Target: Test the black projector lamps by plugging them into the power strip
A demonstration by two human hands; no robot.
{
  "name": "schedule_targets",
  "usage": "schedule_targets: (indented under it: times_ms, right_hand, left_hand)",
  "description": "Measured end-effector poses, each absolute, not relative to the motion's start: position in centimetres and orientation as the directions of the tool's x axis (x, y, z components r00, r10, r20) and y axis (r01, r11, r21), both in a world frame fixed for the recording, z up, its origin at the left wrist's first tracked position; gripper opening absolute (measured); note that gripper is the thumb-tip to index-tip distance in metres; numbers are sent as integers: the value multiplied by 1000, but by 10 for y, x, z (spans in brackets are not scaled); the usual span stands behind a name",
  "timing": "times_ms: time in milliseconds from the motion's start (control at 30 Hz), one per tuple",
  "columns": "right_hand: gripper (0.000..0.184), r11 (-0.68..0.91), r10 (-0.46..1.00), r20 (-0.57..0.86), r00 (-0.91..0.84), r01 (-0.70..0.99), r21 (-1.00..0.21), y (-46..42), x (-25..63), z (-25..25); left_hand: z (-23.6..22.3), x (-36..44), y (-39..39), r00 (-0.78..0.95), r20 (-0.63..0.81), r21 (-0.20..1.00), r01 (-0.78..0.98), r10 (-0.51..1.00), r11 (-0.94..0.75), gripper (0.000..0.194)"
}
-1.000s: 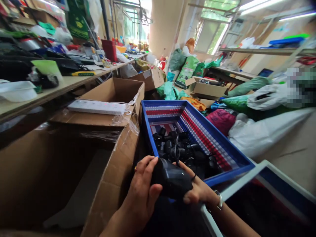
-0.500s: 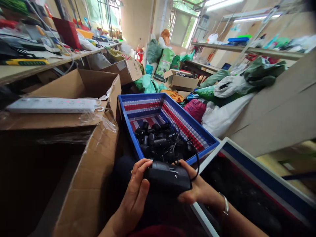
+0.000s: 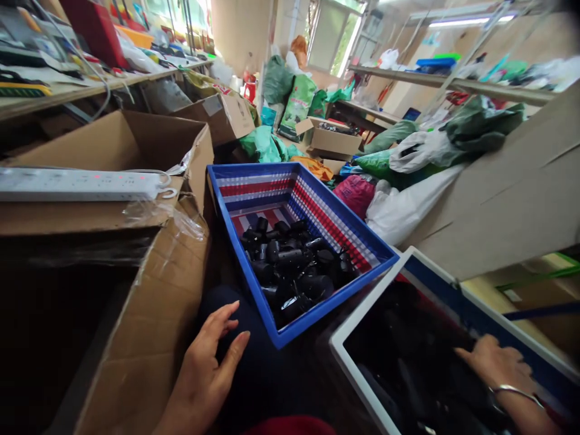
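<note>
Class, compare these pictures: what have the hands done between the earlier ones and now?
Both hands have let go of the black adapter they held; where it went cannot be told. The left hand has dropped down-left, open; the right hand has moved right, into the white-rimmed bin. The blue basket of black adapters stayed as it was.

A white power strip [image 3: 75,185] lies across an open cardboard carton [image 3: 156,136] (clear plastic film clings to its edge). Stuffed green and white sacks [image 3: 296,106] crowd the floor beside a long wall shelf [image 3: 453,78].
</note>
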State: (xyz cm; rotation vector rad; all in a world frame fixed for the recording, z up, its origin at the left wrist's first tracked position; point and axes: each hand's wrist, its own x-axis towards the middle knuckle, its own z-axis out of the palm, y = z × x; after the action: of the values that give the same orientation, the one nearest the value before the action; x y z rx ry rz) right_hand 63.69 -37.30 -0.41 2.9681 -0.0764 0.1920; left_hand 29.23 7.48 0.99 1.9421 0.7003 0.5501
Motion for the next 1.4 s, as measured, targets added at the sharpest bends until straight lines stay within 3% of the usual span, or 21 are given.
schedule_targets:
  times_ms: [67,100,167,233,267,300,467,600,700,767,800,900,967,1033,1133,1200,1333,1400]
  right_hand:
    - [23,-962,88,110,990,56,267,-337,640,-4]
    - [19,-951,211,87,974,184,250,-305,639,-3]
    - [25,-881,472,-24,881,472,37,-226,632,-3]
    - [31,-798,602,-213,770,569,-198,-145,619,-14]
    - [34,-772,634,-369,679,583,-254,-109,611,-23]
    - [35,-763,641,-430,636,586,-271,-79,603,-34]
    - [33,-762,628,-534,567,588,-271,-22,589,-76]
    - [27,-731,674,-497,546,587,-348,-44,624,-46]
    - [34,-658,722,-413,556,365,-659,-69,640,8]
    - [36,-461,723,-338,602,56,-886,-79,632,47]
    - [39,-335,715,-300,632,-67,-940,-80,622,65]
    - [41,-93,715,-191,672,-180,-979,-68,581,111]
    - [43,-8,731,-131,670,-183,-983,-53,553,133]
    - [40,61,736,-91,671,-199,-978,-37,532,146]
    - [32,121,750,13,662,-118,-986,-22,519,150]
    - [34,120,821,102,562,5,-993,-18,520,144]
    - [88,-41,983,-3,182,205,-978,-18,517,121]
    - [91,-75,986,-30,166,272,-959,-14,508,108]
  left_hand:
    - [12,294,77,738,54,886,276,673,-373,42]
    - [13,295,78,742,29,882,297,670,-367,41]
    - [14,298,78,751,-14,876,328,660,-355,40]
    - [15,300,77,762,-27,875,331,647,-354,39]
    - [15,301,76,768,-28,874,330,640,-357,38]
    - [16,302,76,773,-24,873,325,634,-363,37]
    - [15,296,78,789,-31,871,322,613,-371,34]
    - [15,294,79,754,-142,907,359,642,-221,38]
    - [15,303,74,723,-279,942,335,632,32,41]
    - [12,315,68,724,-347,937,283,596,203,43]
    - [10,321,64,734,-376,925,259,566,278,46]
    - [1,342,55,773,-412,868,172,483,466,76]
    - [0,354,51,806,-376,846,98,457,524,109]
    - [6,361,50,844,-287,861,19,453,509,124]
    - [25,360,52,872,-188,881,-53,451,470,104]
    - [39,352,57,870,-200,856,-68,451,512,86]
    - [63,330,73,903,-226,727,-94,366,680,78]
    - [69,320,81,892,-258,706,-88,371,703,75]
